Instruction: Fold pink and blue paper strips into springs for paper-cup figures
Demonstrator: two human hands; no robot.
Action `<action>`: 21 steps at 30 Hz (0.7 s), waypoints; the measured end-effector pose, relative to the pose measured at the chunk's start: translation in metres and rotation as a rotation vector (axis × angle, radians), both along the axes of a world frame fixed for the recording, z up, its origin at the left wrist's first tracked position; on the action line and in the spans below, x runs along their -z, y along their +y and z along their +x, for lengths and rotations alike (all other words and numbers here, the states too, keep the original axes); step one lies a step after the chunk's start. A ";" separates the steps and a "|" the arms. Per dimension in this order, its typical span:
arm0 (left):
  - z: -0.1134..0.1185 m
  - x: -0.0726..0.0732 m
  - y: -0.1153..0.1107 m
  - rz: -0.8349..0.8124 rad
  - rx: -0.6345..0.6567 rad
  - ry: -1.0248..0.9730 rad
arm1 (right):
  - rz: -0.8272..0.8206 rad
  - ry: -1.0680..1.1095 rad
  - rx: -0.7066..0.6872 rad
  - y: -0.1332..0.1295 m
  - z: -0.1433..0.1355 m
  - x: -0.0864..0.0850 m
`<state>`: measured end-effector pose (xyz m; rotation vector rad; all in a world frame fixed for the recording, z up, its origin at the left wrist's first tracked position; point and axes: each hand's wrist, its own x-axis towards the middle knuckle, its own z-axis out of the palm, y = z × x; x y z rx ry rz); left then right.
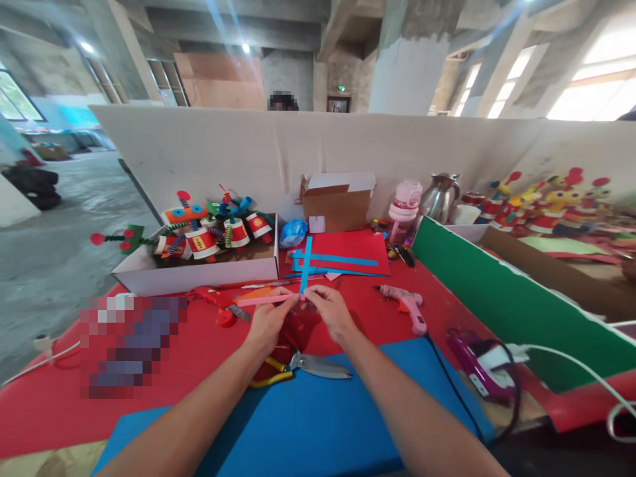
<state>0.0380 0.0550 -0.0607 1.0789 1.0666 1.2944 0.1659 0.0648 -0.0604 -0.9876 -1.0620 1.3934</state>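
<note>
My left hand [269, 322] pinches a pink paper strip [261, 300] that runs out to the left from its fingertips. My right hand [332, 311] has its fingertips closed at the same spot, where a blue paper strip [307, 262] stands up from the pink one at about a right angle. The two strips meet between both hands; how they are joined there is too small to tell. Below the hands lie scissors [318, 366] with yellow handles, partly on a blue sheet [318, 424]. A pink glue gun [405, 306] rests to the right of my right hand.
At the back left, a white box [199, 281] holds several paper-cup figures. Red and blue paper [348, 248] lies beyond my hands. A green-sided box [511, 311] and a purple power strip [479, 371] with cables stand at right. A cutter [239, 313] lies left.
</note>
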 end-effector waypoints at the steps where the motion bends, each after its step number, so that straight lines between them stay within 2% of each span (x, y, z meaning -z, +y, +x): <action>1: 0.001 -0.001 0.000 -0.002 0.004 -0.012 | -0.009 0.016 -0.003 0.000 0.000 0.000; 8: 0.001 -0.005 -0.001 -0.017 -0.005 -0.028 | -0.053 0.037 -0.084 0.001 0.004 -0.003; 12: 0.000 -0.003 0.001 0.000 -0.003 -0.003 | -0.015 -0.014 -0.132 0.002 0.006 -0.005; 21: -0.003 0.003 0.004 0.025 0.006 0.014 | 0.042 -0.137 -0.030 0.005 0.007 -0.002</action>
